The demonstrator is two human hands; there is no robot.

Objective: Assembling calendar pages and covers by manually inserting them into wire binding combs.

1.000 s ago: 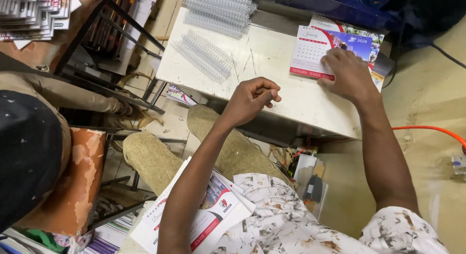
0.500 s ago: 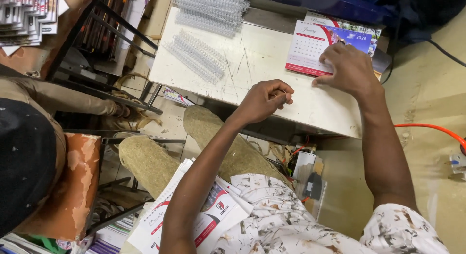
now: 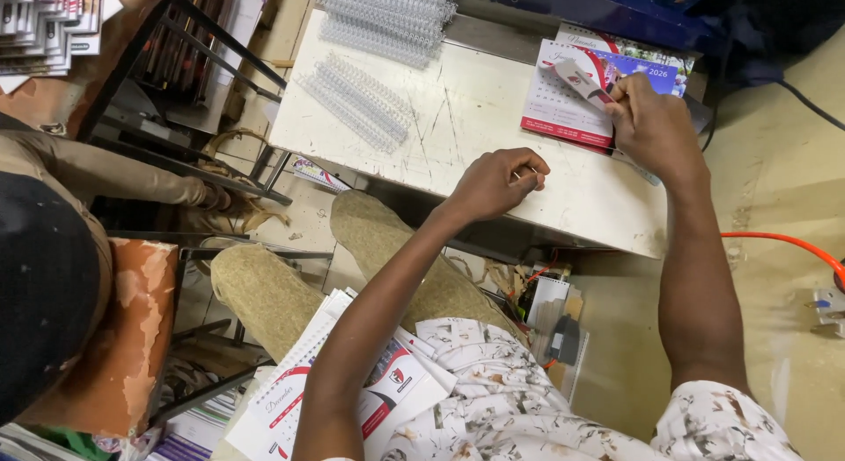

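1. Where the person sat with knees under it, a white table [image 3: 458,118] filled the middle of the view, its top scratched and scuffed.
2. Under the table's near edge, the two legs in tan trousers [image 3: 264,294] reached toward the floor.
3. On the lap lay a stack of spiral-bound calendars [image 3: 352,399], white with red marks, partly hidden by the left forearm.
4. At the far left stood a rust-coloured stool [image 3: 123,338], its surface worn and peeling, beside a dark metal rack [image 3: 176,82].
5. At the table's far right corner lay a calendar [image 3: 572,95], red-edged with a blue strip at the top, its far end reaching past the table's edge.
6. The right hand [image 3: 651,131] rested on that calendar's near right part, fingers curled around a narrow red-and-white strip [image 3: 581,78] that tilted up off the page toward the left.
7. The left hand [image 3: 497,184] sat on the table near its front edge, well apart from the calendar, closed in a loose fist; whether it pinched anything could not be told.
8. Two heaps of white wire binding combs lay on the table's left part, the bigger heap [image 3: 387,12] at the far edge and the smaller combs [image 3: 356,100] nearer the person.
9. An orange cable [image 3: 783,245] curved over the floor at the right.
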